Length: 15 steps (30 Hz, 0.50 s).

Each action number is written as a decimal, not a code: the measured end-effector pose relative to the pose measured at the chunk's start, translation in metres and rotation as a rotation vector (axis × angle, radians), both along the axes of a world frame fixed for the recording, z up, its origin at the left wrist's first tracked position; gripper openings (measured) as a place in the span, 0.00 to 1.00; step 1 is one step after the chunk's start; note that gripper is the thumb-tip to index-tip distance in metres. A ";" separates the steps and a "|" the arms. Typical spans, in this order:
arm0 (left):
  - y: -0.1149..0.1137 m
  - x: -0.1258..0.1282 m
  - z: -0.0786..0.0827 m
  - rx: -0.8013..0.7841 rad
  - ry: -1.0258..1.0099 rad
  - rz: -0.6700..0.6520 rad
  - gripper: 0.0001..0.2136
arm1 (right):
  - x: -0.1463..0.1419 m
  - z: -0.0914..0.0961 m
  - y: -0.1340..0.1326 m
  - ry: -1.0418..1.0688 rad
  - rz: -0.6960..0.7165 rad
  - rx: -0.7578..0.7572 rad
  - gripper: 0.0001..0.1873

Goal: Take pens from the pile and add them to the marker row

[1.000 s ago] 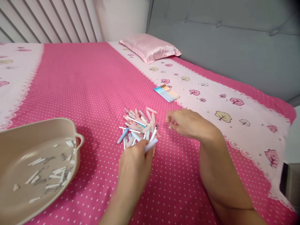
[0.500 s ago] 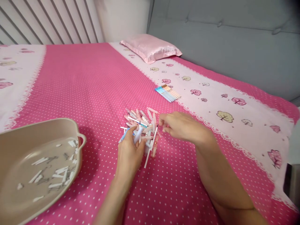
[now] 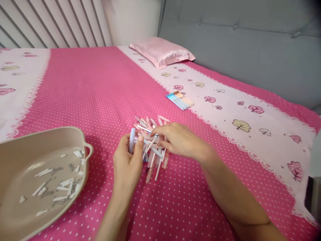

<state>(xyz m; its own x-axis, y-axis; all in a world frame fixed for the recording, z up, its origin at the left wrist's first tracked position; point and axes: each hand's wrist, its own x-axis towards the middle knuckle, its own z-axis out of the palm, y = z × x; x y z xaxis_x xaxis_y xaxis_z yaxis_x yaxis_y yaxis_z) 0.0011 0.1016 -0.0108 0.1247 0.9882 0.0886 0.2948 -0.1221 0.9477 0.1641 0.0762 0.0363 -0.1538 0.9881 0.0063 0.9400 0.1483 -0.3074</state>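
My left hand [image 3: 127,164] is closed around a pale blue pen barrel [image 3: 131,140], which stands nearly upright between thumb and fingers. Close on its right, my right hand [image 3: 173,139] reaches over the pile with its fingertips pinched at the dark-tipped upper end of a thin white pen refill [image 3: 149,148]. Beneath both hands lies a loose heap of pen parts [image 3: 150,167], with pink, clear and bluish barrels and white refills crossing one another. My right hand covers part of the heap.
To the left stands a beige plastic basin [image 3: 47,132] with small white pieces [image 3: 66,183] and thin metal clips in it. Beyond the pile, a row of blue and peach pens [image 3: 180,100] lies on the polka-dot bedspread [image 3: 95,87]. A pink pillow [image 3: 163,52] rests by the grey headboard [image 3: 238,43].
My left hand has shifted left, bringing the pale blue barrel away from the heap's middle. My right hand has moved left over the heap and now pinches a white refill.
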 end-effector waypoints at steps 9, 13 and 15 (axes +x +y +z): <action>0.001 0.003 0.005 -0.107 -0.361 0.027 0.09 | -0.015 -0.013 0.009 -0.062 0.061 -0.023 0.09; 0.002 0.002 0.004 -0.105 -0.406 0.009 0.08 | -0.014 -0.013 0.010 -0.051 0.075 0.000 0.07; 0.003 0.001 0.004 -0.100 -0.425 0.017 0.07 | -0.014 -0.014 0.011 -0.036 0.084 0.001 0.07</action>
<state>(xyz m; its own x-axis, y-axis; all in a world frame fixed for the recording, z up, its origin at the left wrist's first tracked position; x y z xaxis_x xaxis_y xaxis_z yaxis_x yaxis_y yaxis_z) 0.0025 0.1045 -0.0070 0.0820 0.9961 0.0319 -0.1229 -0.0217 0.9922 0.1502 0.0871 0.0225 -0.2359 0.9718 0.0002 0.9348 0.2269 -0.2733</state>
